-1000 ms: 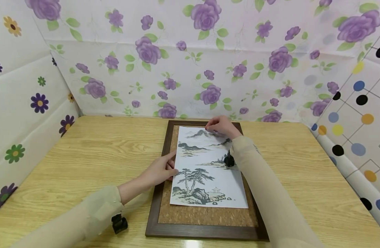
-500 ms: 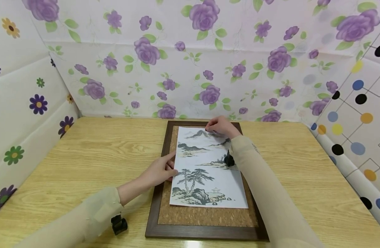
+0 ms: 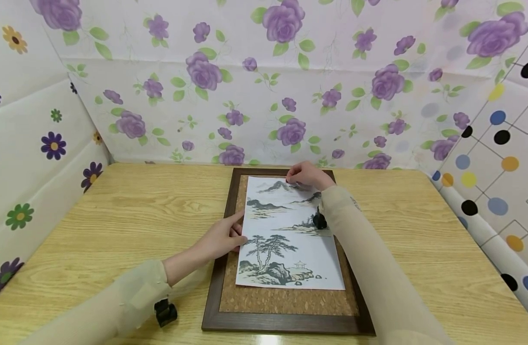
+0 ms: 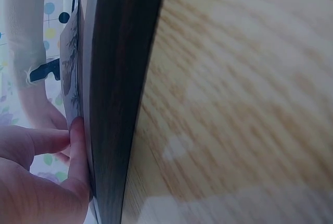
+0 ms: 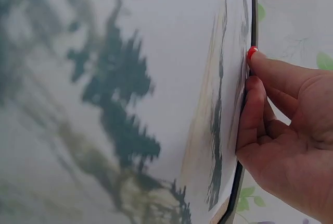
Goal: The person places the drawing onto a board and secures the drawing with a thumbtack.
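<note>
A sheet of paper [image 3: 272, 225] printed with an ink-style landscape lies on a cork board [image 3: 285, 302] in a dark brown frame. At the sheet's left edge is my left hand [image 3: 218, 237], holding that edge with thumb and index finger. The left wrist view shows the same hand [image 4: 44, 166] close against the frame's side. My right hand [image 3: 309, 175] is at the top of the sheet, fingertips together. In the right wrist view, a small red pushpin [image 5: 253, 52] shows at the fingertips of the right hand [image 5: 296, 125], by the paper's top edge; its point is hidden.
The framed board rests on a light wooden table [image 3: 139, 211]. Behind stands a wall covering with purple roses [image 3: 290, 129]; patterned coverings enclose both sides. A small black device [image 3: 165, 312] sits at the left sleeve, another [image 3: 319, 219] at the right.
The right wrist and sleeve have turned very slightly to the right. Both hands otherwise keep their places, and the paper and board look unmoved.
</note>
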Tool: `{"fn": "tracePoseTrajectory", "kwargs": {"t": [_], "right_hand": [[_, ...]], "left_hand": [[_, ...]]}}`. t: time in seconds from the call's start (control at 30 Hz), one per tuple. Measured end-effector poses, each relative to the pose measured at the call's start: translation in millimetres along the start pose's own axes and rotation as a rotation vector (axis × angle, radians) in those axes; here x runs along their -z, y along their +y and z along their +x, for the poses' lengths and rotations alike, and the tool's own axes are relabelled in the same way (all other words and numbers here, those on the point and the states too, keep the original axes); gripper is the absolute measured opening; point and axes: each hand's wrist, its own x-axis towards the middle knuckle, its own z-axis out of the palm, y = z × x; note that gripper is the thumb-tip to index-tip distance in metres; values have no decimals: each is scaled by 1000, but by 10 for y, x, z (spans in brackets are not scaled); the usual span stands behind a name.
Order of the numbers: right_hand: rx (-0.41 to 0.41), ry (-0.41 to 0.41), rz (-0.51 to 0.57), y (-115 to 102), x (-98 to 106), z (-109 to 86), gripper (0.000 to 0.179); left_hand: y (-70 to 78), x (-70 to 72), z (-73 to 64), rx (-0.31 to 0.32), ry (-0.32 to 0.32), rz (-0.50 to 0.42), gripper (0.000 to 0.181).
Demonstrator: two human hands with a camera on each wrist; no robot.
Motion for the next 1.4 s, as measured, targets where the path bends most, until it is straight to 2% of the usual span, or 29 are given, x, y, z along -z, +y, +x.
{"fn": "tracePoseTrajectory", "kwargs": {"t": [0.33, 0.83, 1.23, 1.4], "right_hand": [[-19, 39, -113, -22, -38, 42, 18], [-9, 34, -108, -23, -34, 63, 15], [91, 49, -245, 9, -39, 120, 14], [111, 40, -267, -27, -26, 116, 13]], "left_hand": [[-10, -4, 2, 3, 1, -4, 75], [12, -7, -5, 0, 5, -5, 74], [-2, -3, 3, 11, -4, -7, 74], [-7, -2, 7, 18, -3, -8, 75]]}}
